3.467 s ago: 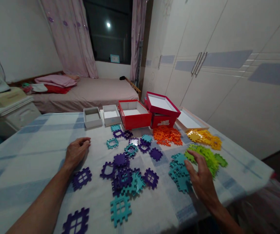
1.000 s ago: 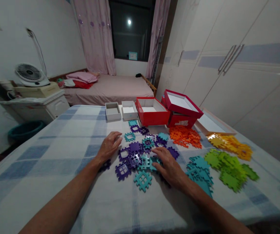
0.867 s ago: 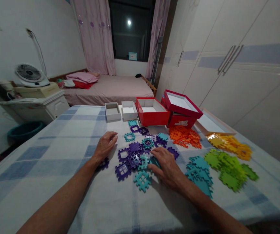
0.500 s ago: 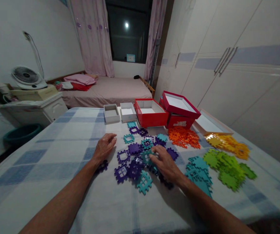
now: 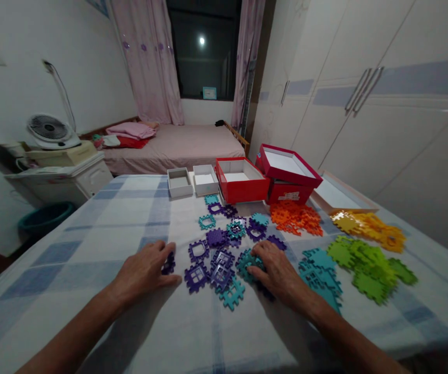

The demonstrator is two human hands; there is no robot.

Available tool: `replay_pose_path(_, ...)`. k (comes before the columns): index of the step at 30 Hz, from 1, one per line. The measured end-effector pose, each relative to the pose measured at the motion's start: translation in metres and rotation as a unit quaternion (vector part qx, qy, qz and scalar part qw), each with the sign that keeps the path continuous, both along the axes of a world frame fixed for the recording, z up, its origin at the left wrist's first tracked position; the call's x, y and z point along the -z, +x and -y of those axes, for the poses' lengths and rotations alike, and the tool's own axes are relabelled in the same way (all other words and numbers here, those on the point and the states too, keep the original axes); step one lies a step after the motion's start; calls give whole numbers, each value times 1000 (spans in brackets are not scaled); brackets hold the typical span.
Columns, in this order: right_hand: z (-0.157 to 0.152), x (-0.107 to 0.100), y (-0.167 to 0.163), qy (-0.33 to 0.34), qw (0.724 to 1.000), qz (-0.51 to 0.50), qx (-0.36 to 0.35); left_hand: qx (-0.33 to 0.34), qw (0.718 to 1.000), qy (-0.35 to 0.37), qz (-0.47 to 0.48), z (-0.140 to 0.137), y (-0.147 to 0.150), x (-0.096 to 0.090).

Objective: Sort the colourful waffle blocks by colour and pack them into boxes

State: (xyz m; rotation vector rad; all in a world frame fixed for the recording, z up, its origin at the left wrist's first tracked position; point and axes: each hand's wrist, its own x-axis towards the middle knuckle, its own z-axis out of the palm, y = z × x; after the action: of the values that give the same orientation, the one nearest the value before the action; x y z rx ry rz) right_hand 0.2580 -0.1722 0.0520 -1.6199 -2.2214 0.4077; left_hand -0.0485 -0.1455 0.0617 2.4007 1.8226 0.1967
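Note:
My left hand (image 5: 144, 270) is low over the cloth on the left, thumb and fingers apart around a dark purple tile (image 5: 168, 263) partly hidden behind the fingers. On the right, my right hand (image 5: 278, 267) has its thumb and fingertips on a teal notched tile (image 5: 248, 265), at a small pile whose lower pieces are hidden by the hand. Between the hands lie purple window-frame tiles (image 5: 196, 277), overlapping purple tiles (image 5: 222, 267) and a teal lattice tile (image 5: 232, 294). Farther back are a solid purple tile (image 5: 216, 238) and a teal ring tile (image 5: 207, 222).
Sorted heaps of orange (image 5: 296, 218), yellow (image 5: 368, 228), green (image 5: 368, 267) and teal tiles (image 5: 319, 275) lie to the right. Behind them stand two small white boxes (image 5: 180, 191), a red box (image 5: 247, 193), stacked red boxes (image 5: 292, 192) and a shallow lid (image 5: 358, 209).
My left hand has come back toward me and spread around the purple tile. My right hand has shifted right and nearer with the teal tile, uncovering purple tiles in the middle.

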Motion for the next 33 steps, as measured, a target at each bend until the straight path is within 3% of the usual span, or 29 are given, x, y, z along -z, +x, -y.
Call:
replay_pose_path(5, -1, 0, 3, -13, 994, -110, -4, 10, 998, 19, 56, -3, -13, 14)
replay_pose_path(9, -1, -4, 12, -34, 978, -205, 27, 22, 994, 22, 108, -9, -5, 7)
replay_pose_path(12, 4, -13, 17, -83, 959, -270, 11, 74, 983, 25, 166, -7, 14, -2)
replay_pose_path(17, 24, -21, 1, -169, 964, -198, -57, 149, 974, 24, 167, -1, 49, -1)
replay_pose_path(21, 38, -10, -23, -128, 981, -130, -65, 195, 975, -3, 105, 1, 51, 19)
replay_pose_path(24, 42, -2, -35, -84, 991, -98, -43, 191, 975, -36, 105, -1, 47, 37)
replay_pose_path(28, 44, 2, -40, -89, 989, -116, -28, 173, 974, -34, 141, -6, 51, 51)
replay_pose_path(33, 40, -3, -26, -93, 975, -199, 14, 174, 973, -17, 150, -8, 56, 51)
